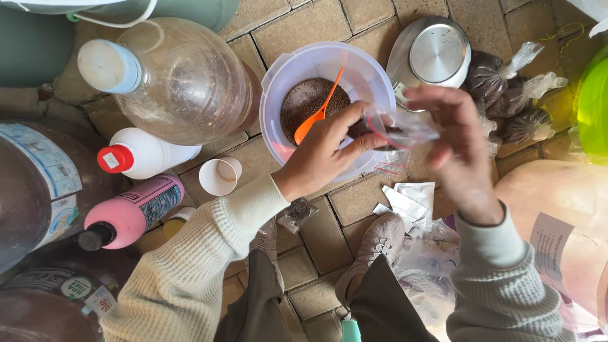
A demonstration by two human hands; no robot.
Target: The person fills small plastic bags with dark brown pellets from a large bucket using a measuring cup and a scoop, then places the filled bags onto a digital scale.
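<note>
My left hand (326,149) pinches a small clear zip bag (399,128) with a red seal line, held over the rim of a clear plastic bowl (278,76). Dark brown granules (304,101) fill the bowl's bottom and an orange spoon (320,113) leans in them. My right hand (459,142), blurred, is at the bag's right side with fingers spread; whether it touches the bag is unclear. Some dark grains show inside the bag.
Several filled, tied bags of granules (510,95) lie at the right beside a steel lid (437,54). A large clear jug (183,79), white bottle (142,155), pink bottle (130,212) and paper cup (220,176) stand left. Empty zip bags (408,202) lie by my shoes.
</note>
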